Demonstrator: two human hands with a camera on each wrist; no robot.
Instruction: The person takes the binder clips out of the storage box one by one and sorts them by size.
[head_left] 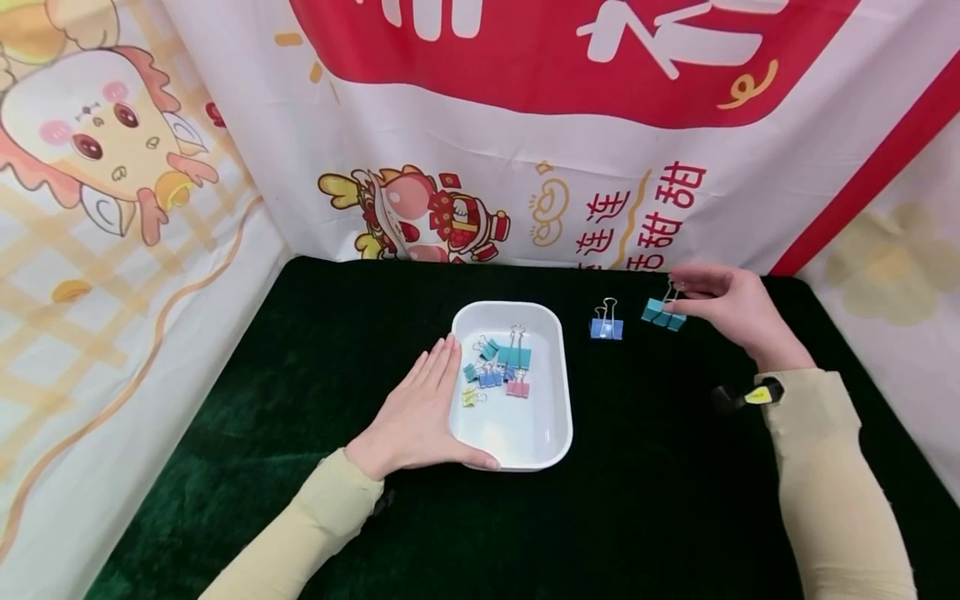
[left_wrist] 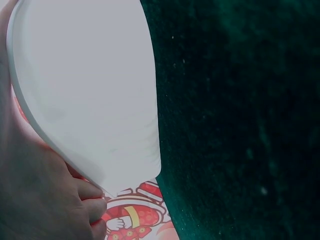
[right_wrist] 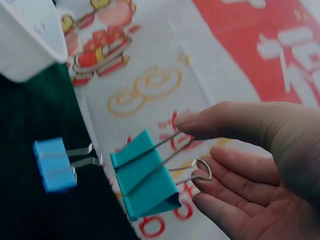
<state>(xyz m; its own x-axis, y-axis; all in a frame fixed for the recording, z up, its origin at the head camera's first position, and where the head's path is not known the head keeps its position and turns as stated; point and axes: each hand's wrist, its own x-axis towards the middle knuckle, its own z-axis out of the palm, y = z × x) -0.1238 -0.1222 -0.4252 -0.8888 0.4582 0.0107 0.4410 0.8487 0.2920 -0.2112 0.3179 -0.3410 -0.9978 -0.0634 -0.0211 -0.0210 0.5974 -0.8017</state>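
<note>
Nearest, on the dark counter [head_left: 615, 517], the left grip [head_left: 416, 417] is laid against the tray [head_left: 555, 442]: its fingers are stretched straight along the left wall, and its thumb is spread to the near rim. Nothing is clasped there; the tray is probably braced against sliding. Inside it, several clips [head_left: 490, 380] in teal, blue, pink and yellow are gathered about the middle, with a bare stretch at the near end.

Farther off, to the right of the tray, a blue clip [head_left: 607, 329] is stood on the counter with its 2 wire handles pointed up, a pose by which they are likely made easy to take. Just beside it, on its right, a teal clip [head_left: 664, 317] is pinched by the right grip [head_left: 735, 312]. The gap between thumb and fingers is narrowed to the width of the handles: 1 is touched by the thumb, the other by the fingers. By this hold the clip's body is presumably left unobscured. Whether the counter is touched by that body cannot be told.

Behind everything, a printed backdrop [head_left: 465, 142] is hung.
</note>
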